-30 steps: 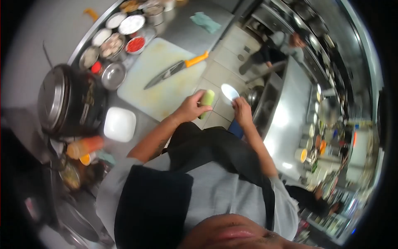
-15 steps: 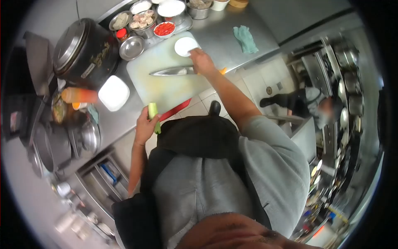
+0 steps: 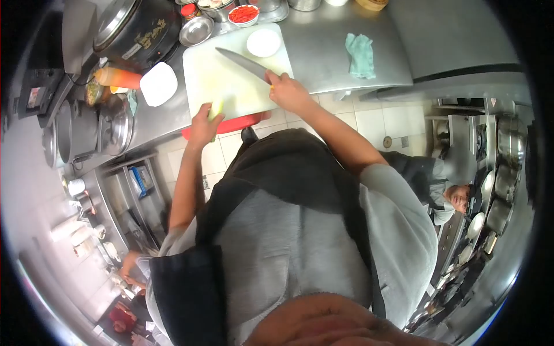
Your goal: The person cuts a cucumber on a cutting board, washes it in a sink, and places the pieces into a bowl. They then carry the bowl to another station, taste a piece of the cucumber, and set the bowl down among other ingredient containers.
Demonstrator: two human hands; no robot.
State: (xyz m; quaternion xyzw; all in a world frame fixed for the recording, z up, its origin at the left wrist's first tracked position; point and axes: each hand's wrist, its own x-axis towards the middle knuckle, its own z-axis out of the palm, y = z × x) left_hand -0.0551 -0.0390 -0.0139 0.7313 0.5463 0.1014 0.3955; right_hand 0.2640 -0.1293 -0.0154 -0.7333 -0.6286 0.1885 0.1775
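Observation:
A large knife (image 3: 243, 62) lies in the grip of my right hand (image 3: 288, 92), its blade over the white cutting board (image 3: 236, 86) and its tip toward the upper left. My left hand (image 3: 203, 125) is closed around a green vegetable piece (image 3: 216, 108) at the board's lower left corner. At the top right of the board sits a small white bowl (image 3: 264, 43). A red object (image 3: 238, 122) shows below the board's near edge.
A white square dish (image 3: 158, 84), an orange bottle (image 3: 117, 77) and a black cooker (image 3: 144, 34) are left of the board. Red strips in a bowl (image 3: 243, 15) stand behind. A green cloth (image 3: 360, 56) lies right. A co-worker (image 3: 441, 187) stands at the right.
My right hand has moved from beside the white bowl onto the knife, which is now gripped and angled. My left hand still holds the green piece. The co-worker's face has turned this way.

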